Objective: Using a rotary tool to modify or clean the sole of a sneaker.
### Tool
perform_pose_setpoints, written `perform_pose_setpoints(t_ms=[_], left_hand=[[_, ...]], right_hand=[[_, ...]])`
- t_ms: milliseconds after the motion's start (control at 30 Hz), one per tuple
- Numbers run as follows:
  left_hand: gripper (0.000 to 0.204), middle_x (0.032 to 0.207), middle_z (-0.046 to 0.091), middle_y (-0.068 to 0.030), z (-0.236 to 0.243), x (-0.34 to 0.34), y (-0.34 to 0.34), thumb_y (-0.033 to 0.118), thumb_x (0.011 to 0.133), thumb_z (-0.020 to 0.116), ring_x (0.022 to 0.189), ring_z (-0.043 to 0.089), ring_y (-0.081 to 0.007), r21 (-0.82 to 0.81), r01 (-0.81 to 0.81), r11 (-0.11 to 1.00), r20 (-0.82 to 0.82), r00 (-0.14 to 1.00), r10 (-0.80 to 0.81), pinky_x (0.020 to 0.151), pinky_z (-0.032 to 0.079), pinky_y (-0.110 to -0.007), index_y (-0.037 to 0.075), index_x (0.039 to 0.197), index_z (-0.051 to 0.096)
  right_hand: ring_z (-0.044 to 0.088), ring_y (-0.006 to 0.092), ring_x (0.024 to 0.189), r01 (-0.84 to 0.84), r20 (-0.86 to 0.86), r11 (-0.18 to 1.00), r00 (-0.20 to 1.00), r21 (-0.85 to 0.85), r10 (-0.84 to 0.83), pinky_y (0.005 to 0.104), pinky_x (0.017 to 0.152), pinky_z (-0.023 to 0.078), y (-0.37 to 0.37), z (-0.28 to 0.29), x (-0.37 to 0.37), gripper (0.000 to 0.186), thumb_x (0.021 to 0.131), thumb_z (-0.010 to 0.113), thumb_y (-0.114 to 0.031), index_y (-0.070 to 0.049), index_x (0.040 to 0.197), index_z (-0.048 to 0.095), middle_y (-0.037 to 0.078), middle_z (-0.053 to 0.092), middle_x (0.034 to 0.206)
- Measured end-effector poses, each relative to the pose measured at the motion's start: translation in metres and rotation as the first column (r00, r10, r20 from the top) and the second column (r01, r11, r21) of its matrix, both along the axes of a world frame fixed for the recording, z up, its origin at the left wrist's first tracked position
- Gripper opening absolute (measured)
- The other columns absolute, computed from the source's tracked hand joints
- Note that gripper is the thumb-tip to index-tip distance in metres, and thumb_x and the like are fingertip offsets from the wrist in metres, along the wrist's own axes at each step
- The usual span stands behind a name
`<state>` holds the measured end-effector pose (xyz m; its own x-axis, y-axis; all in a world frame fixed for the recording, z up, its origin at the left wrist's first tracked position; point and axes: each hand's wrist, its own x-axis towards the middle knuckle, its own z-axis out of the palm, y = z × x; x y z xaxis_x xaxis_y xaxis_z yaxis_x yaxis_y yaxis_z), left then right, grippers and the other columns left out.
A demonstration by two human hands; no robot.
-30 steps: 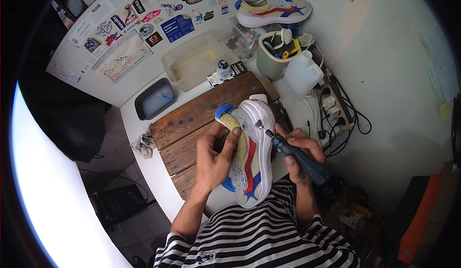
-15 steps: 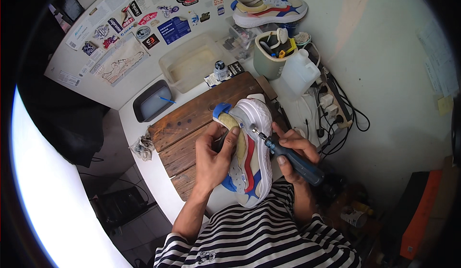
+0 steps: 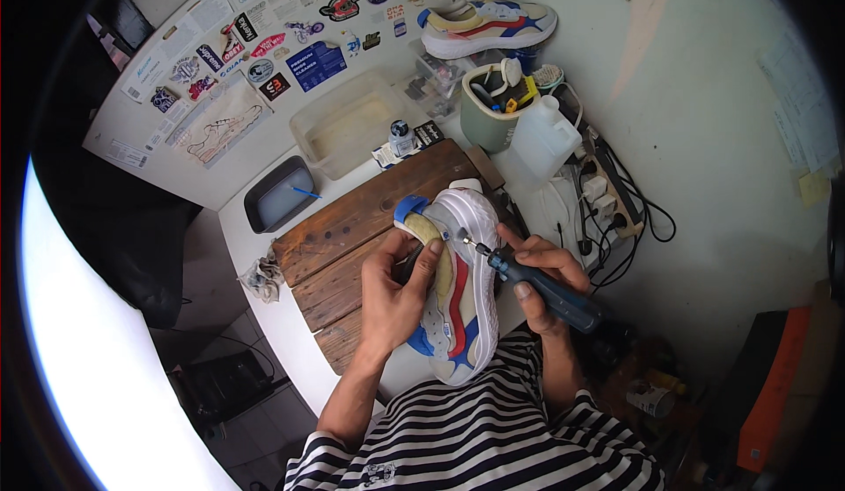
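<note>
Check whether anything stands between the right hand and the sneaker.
Partly. The dark handheld tool in the right hand points toward the sneaker, its metal tip in front of the upper; contact is hard to tell. By the extended fingertip, nothing visible stands between hand and sole edge.

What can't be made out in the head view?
Head view:
Left hand: fingertips, bar the thumb's, hidden by the blue, red and cream shoe.
Silver tip on dark blue cylindrical tool: too small to tell whether it touches the shoe.
Grey-green plastic bucket: lower contents hidden by its wall.
Sticker-covered white panel: top cut off by picture edge.
</note>
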<state>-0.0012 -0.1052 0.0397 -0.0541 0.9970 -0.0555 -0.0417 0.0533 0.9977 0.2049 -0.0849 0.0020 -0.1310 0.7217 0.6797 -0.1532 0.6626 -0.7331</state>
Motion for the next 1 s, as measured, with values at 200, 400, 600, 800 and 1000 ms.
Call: perform_pose_setpoints(t_ms=[200,400,600,800,1000], left_hand=[[0.025,0.091,0.072,-0.0096,0.003,-0.005,0.010,0.018,0.099,0.065,0.082,0.063,-0.0108,-0.023,0.109,0.994,-0.149,0.983,-0.111,0.077,0.052,-0.028,-0.005,0.109,0.066],[0.028,0.088,0.072,-0.0129,-0.002,0.003,0.025,0.021,0.098,0.065,0.079,0.065,-0.0138,0.009,0.233,0.972,-0.213,0.951,-0.226,0.075,0.052,-0.031,-0.004,0.111,0.066],[0.026,0.087,0.072,-0.0120,0.005,0.004,0.023,0.020,0.098,0.065,0.077,0.063,-0.0128,-0.014,0.246,0.969,-0.179,0.953,-0.245,0.074,0.052,-0.030,-0.004,0.110,0.066],[0.039,0.105,0.067,-0.0088,0.052,-0.018,-0.041,0.008,0.098,0.063,0.092,0.060,-0.0101,-0.012,0.030,0.999,0.133,0.991,-0.028,0.083,0.048,-0.025,-0.004,0.133,0.052],[0.068,0.134,0.050,-0.0168,0.069,-0.002,-0.070,0.005,0.095,0.064,0.104,0.062,-0.0194,0.350,-0.429,0.833,0.159,0.903,0.399,0.090,0.054,-0.031,-0.007,0.150,0.026]], right_hand=[[0.061,0.0190,0.076,-0.195,-0.262,0.952,0.956,-0.237,0.131,0.0544,0.103,0.051,0.019,0.014,0.025,0.024,0.085,0.066,-0.014,0.004,0.097,0.057,0.014,0.058,0.076],[0.062,0.0194,0.073,-0.267,-0.109,0.910,0.963,-0.316,0.245,0.0404,0.081,0.058,0.051,0.024,0.059,0.028,0.079,0.068,-0.015,0.005,0.098,0.060,0.014,0.061,0.078],[0.058,0.0196,0.074,-0.142,-0.043,0.910,0.990,-0.389,0.136,0.0307,0.067,0.048,0.052,0.033,0.063,0.036,0.081,0.071,-0.023,0.003,0.101,0.057,0.015,0.058,0.085],[0.060,0.0191,0.077,-0.139,-0.363,0.963,0.931,-0.233,0.047,0.0317,0.069,0.052,0.014,0.032,0.019,0.049,0.086,0.075,-0.028,0.001,0.118,0.053,0.013,0.057,0.094],[0.061,0.0210,0.081,-0.203,-0.525,0.966,0.847,-0.163,0.089,0.0563,0.095,0.054,0.002,0.055,-0.014,0.053,0.087,0.076,-0.029,0.000,0.123,0.050,0.013,0.057,0.097]])
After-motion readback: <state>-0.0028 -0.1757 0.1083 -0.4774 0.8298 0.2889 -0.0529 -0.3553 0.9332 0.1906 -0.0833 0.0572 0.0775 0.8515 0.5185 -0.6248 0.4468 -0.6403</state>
